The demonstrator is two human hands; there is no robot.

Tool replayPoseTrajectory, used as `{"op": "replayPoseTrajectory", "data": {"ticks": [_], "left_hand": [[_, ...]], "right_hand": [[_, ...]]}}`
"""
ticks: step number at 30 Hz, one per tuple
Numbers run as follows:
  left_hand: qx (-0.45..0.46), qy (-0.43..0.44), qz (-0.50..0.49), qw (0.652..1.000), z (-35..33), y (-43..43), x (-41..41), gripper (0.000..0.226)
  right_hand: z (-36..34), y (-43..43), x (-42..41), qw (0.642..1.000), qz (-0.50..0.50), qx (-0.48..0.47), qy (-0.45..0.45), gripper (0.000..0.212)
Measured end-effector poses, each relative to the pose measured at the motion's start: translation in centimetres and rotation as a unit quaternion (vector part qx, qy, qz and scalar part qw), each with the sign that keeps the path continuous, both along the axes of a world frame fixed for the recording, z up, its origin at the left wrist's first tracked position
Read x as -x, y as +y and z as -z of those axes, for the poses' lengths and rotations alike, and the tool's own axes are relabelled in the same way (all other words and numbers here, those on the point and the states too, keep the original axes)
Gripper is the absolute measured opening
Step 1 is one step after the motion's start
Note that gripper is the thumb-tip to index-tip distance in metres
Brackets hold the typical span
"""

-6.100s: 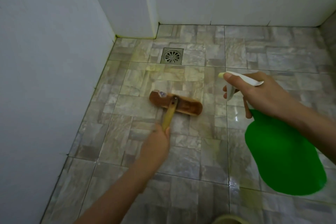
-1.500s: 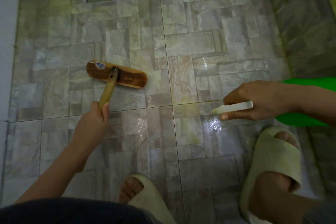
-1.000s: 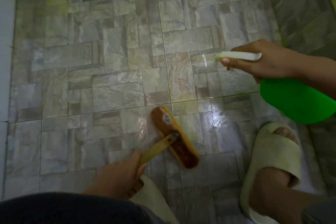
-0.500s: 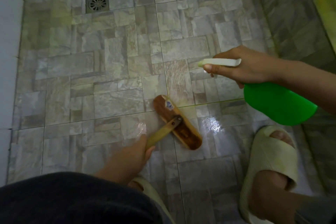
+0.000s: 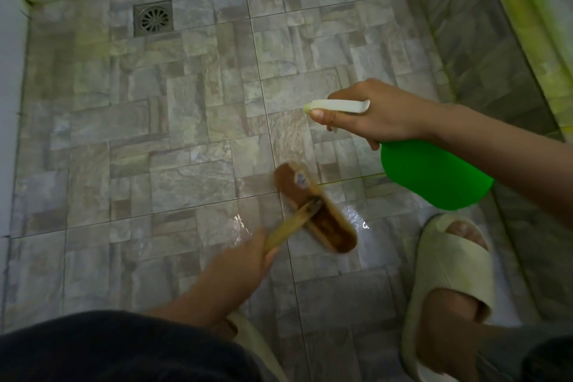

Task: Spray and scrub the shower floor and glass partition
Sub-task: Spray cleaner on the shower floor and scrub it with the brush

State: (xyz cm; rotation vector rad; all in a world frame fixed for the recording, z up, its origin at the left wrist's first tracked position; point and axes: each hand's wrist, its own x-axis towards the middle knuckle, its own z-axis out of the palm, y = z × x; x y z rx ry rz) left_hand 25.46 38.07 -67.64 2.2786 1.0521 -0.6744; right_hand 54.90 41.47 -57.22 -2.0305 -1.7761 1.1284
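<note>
Brush (image 5: 314,206) on wet floor (image 5: 186,133); green bottle (image 5: 434,174) held.

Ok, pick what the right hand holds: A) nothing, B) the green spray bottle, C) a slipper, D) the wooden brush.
B: the right hand grips the green spray bottle at its white trigger head; the left hand holds the brush handle.
</note>
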Motion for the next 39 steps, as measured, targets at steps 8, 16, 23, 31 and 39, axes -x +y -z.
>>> {"op": "replayPoseTrajectory", "data": {"ticks": [8, 16, 23, 31, 39], "left_hand": [[-0.027, 0.055, -0.002, 0.998, -1.5, -1.5, 4.5, 0.063], [-0.073, -0.084, -0.036, 0.993, 1.0, 3.5, -6.8, 0.041], [-0.089, 0.09, 0.11, 0.986, -3.3, 4.6, -0.6, 0.051], [-0.111, -0.006, 0.08, 0.991, -0.3, 7.7, -15.7, 0.05], [-0.124, -0.023, 0.124, 0.984, -0.6, 2.5, -11.0, 0.069]], "right_hand": [[0.1, -0.4, -1.3, 0.999, 0.03, 0.011, -0.006, 0.064], [-1.3, 0.1, -2.1, 0.996, 0.081, 0.002, -0.032, 0.062], [-3.1, -1.3, -5.2, 0.989, 0.146, -0.024, -0.014, 0.06], [-3.9, -0.9, -8.4, 0.971, 0.229, -0.071, 0.003, 0.06], [-3.9, -0.4, -12.4, 0.954, 0.288, -0.088, -0.005, 0.067]]}}
